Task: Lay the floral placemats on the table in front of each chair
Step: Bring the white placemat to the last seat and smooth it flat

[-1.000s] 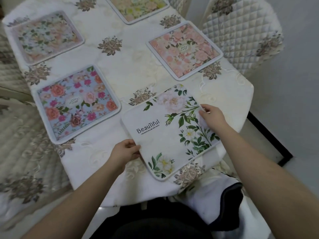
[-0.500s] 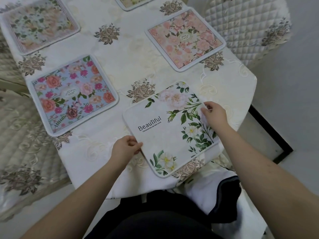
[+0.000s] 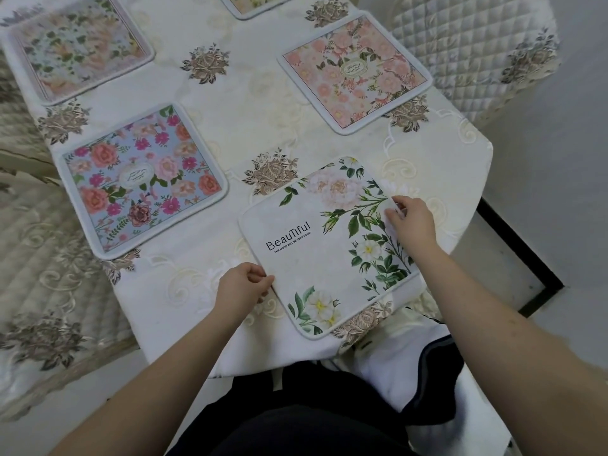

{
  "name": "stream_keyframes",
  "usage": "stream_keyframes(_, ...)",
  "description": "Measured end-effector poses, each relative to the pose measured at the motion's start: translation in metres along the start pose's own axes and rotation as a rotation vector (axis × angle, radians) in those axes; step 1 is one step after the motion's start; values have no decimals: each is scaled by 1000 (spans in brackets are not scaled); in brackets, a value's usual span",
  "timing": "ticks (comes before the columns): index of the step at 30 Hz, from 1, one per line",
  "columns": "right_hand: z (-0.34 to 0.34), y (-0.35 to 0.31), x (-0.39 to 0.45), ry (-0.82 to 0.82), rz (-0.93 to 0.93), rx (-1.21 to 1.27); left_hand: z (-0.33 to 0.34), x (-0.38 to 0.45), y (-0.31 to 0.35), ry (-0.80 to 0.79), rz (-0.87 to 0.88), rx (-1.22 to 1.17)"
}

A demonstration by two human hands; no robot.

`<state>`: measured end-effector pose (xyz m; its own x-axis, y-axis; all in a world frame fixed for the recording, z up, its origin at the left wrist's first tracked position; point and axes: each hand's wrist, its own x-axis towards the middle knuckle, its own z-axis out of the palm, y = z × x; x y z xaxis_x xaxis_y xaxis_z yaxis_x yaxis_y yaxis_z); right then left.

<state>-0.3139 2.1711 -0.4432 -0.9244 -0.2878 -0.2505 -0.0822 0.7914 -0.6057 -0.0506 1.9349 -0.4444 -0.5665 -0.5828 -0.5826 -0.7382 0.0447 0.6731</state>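
Observation:
A white placemat (image 3: 316, 245) printed with green leaves, pale flowers and the word "Beautiful" lies flat at the near end of the table (image 3: 250, 93). My left hand (image 3: 241, 286) pinches its near-left edge. My right hand (image 3: 411, 220) pinches its right edge. A blue placemat (image 3: 141, 179) with pink and red roses lies to the left. A pink floral placemat (image 3: 355, 72) lies at the right side, a pale one (image 3: 77, 46) at the far left, and the corner of a yellow one (image 3: 253, 4) shows at the top.
A cream embroidered tablecloth (image 3: 437, 166) covers the table and hangs over its edges. A quilted covered chair (image 3: 470, 51) stands at the right; another covered seat (image 3: 42, 258) is at the left. Grey floor with a dark frame (image 3: 523, 258) lies beyond the table's right edge.
The white placemat has been shifted a little farther onto the table and settled flat; both hands keep hold of its edges. The view has tilted slightly downward.

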Motion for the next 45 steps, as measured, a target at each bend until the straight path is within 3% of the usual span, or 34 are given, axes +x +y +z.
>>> stream_keyframes(7, 3, 0, -3, 40, 10, 0, -2, -2, 6, -8, 46, 176)
stream_keyframes(12, 8, -13, -9, 111, -49, -43, -3, -8, 13, 179, 123, 248)
stream_keyframes(17, 32, -47, -18, 83, -301, -45, -7, 6, 30, 302, 459, 364)
stream_keyframes(21, 66, -81, -24, -43, -510, -93, 7, 19, 46, 236, 638, 494)
stream_keyframes(25, 98, -104, -20, -224, -520, -48, 28, 36, 54, 189, 658, 648)
stream_keyframes(28, 108, -103, -9, -268, -559, -152, 36, 49, 46, 196, 621, 760)
stream_keyframes(34, 114, -89, -1, -209, -718, -535, 40, 63, 32, 188, 617, 807)
stream_keyframes(39, 110, -86, 10, -196, -725, -597, 37, 68, 29, 178, 604, 835)
stream_keyframes(45, 88, -68, 42, -155, -595, -607, 23, 73, 27, 187, 597, 847)
